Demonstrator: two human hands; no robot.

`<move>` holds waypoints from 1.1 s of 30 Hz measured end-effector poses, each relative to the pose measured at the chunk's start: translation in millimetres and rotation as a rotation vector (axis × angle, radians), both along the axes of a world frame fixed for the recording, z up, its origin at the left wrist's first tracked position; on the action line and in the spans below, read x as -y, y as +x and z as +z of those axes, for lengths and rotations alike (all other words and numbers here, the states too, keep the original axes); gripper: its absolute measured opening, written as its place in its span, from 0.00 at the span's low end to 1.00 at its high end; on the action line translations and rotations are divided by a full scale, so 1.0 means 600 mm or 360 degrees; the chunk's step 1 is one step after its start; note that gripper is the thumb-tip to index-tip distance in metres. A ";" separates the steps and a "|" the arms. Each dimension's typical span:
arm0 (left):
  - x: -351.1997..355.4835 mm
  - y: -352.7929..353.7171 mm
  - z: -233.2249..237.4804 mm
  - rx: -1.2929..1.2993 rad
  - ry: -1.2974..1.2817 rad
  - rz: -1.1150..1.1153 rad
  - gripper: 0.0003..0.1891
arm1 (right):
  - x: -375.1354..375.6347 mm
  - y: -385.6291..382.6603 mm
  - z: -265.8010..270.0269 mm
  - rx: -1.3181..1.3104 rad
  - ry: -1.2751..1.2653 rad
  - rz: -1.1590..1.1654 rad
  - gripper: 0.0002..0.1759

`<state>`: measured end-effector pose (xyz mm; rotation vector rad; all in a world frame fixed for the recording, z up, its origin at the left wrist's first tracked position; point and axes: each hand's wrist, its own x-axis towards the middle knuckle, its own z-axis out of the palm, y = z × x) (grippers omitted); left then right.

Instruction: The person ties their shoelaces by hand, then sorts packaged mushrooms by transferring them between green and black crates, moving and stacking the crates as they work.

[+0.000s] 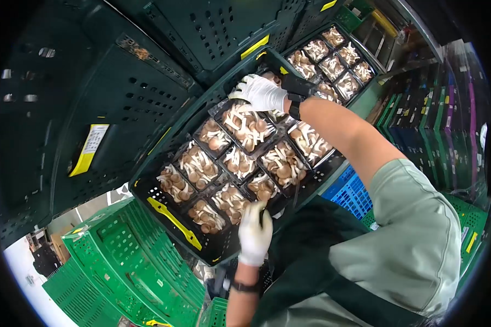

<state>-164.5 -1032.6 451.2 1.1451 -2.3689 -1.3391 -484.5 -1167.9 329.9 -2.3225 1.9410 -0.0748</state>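
Observation:
A dark crate [174,223] holds several black trays of brown-capped, white-stemmed mushrooms. My right hand [260,94], in a white glove, reaches over the crate's upper part, its fingers curled at the upper edge of one mushroom tray [246,128]. That tray looks slightly raised and overlaps its neighbours. My left hand [255,234], also gloved in white, is at the crate's near side, beside a small mushroom tray [230,201]. Its thumb and fingers are apart, with nothing visible between them. The right palm and part of the tray under it are hidden.
Behind stand tall dark crates [120,103]. Another crate with mushroom trays [333,62] lies at the upper right. Green crates [125,250] are at the lower left, a blue crate [350,193] sits right of the main crate, and stacked crates [436,125] line the right side.

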 end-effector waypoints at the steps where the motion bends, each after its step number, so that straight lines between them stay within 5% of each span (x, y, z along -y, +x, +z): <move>1: 0.016 -0.040 -0.031 -0.0066 -0.0065 -0.0044 0.12 | 0.003 -0.002 -0.007 0.0011 0.0012 0.0015 0.26; 4: 0.050 -0.144 -0.086 0.0006 -0.0188 -0.0317 0.15 | 0.010 -0.010 -0.023 0.0056 0.0021 0.0097 0.23; 6: 0.046 -0.183 -0.149 0.0056 -0.0580 -0.0425 0.20 | 0.011 -0.016 -0.029 0.0223 0.0373 -0.0023 0.22; 9: 0.043 -0.231 -0.207 0.0335 -0.0692 -0.0535 0.27 | 0.008 -0.020 0.016 0.0191 0.0091 0.0132 0.19; 12: 0.077 -0.291 -0.166 0.0646 -0.0432 -0.0651 0.27 | -0.014 -0.013 0.182 0.0099 -0.0445 0.0144 0.15; 16: 0.084 -0.299 -0.212 0.0308 -0.0037 -0.0530 0.17 | -0.045 -0.006 0.372 0.0517 -0.0745 -0.0073 0.09; 18: 0.076 -0.273 -0.243 -0.0111 0.0327 -0.0147 0.16 | -0.070 -0.012 0.420 0.0454 -0.0788 -0.0156 0.08; 19: 0.074 -0.252 -0.249 0.0119 -0.0016 -0.0332 0.16 | -0.083 -0.013 0.431 0.0436 -0.0856 -0.0265 0.08; 22: 0.082 -0.121 -0.168 0.0202 -0.0686 -0.0204 0.06 | -0.096 -0.003 0.435 0.0592 -0.0994 -0.0406 0.08; 25: 0.108 0.063 -0.013 0.0089 -0.0856 0.0167 0.05 | -0.056 0.065 0.453 0.0994 -0.0789 -0.0225 0.05; 29: 0.084 0.322 0.227 0.0777 -0.1093 0.0647 0.07 | 0.071 0.329 0.544 0.1574 -0.0816 0.0202 0.04; 31: 0.053 0.456 0.313 0.1113 -0.1187 0.0890 0.07 | 0.119 0.481 0.607 0.1549 -0.0646 0.0346 0.06; 33: 0.032 0.597 0.363 0.1285 -0.1365 0.1224 0.03 | 0.189 0.631 0.621 0.1362 -0.1004 0.1017 0.11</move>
